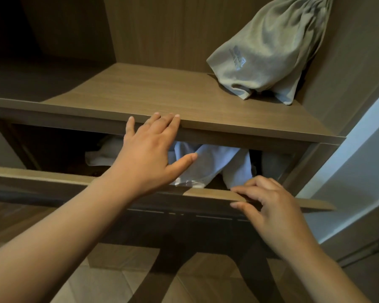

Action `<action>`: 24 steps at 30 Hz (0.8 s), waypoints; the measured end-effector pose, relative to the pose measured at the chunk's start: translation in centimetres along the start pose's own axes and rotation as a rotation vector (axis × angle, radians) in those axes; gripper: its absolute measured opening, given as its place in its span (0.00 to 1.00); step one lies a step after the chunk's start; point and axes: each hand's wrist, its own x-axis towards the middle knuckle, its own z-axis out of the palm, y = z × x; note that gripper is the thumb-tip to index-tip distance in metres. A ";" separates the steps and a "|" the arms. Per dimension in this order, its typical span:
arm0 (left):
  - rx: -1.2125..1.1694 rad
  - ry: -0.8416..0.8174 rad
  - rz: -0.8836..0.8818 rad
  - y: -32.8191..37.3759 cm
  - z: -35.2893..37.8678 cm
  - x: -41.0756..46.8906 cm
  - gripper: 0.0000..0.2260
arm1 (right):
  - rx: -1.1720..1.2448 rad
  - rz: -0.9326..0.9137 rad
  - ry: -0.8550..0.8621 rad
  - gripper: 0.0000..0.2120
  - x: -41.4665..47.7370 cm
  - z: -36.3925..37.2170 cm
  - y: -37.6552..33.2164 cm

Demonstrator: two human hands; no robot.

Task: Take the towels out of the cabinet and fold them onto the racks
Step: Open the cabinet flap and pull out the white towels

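Note:
A wooden cabinet drawer (206, 193) stands pulled partly out under a shelf (162, 95). Inside it lie crumpled white towels (219, 162), partly hidden by the drawer front and my left arm. My left hand (149, 156) hovers over the drawer gap with fingers straight and spread, its fingertips at the shelf's front edge and its thumb over a towel. My right hand (269, 204) grips the top edge of the drawer front, fingers curled over it and thumb on the outer face.
A beige cloth bag (271, 47) with a printed logo leans in the back right corner of the shelf. A pale wall or door (359, 171) is at the right. Wood-patterned floor (118, 281) shows below the drawer.

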 end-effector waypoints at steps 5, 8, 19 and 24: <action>0.003 0.005 -0.002 0.0 0.3 -0.3 0.39 | 0.053 -0.006 -0.071 0.16 -1.7 0.0 0.2; -0.047 -0.065 -0.011 0.2 0.4 -1.0 0.41 | 0.047 -0.041 -0.115 0.15 -2.6 0.0 0.3; -0.224 -0.672 0.014 0.9 3.6 -11.9 0.44 | 0.018 -0.205 -0.333 0.08 -11.0 5.8 1.8; -0.186 -0.796 0.129 0.0 6.6 -15.4 0.35 | -0.011 -0.267 -0.311 0.06 -12.4 7.8 2.7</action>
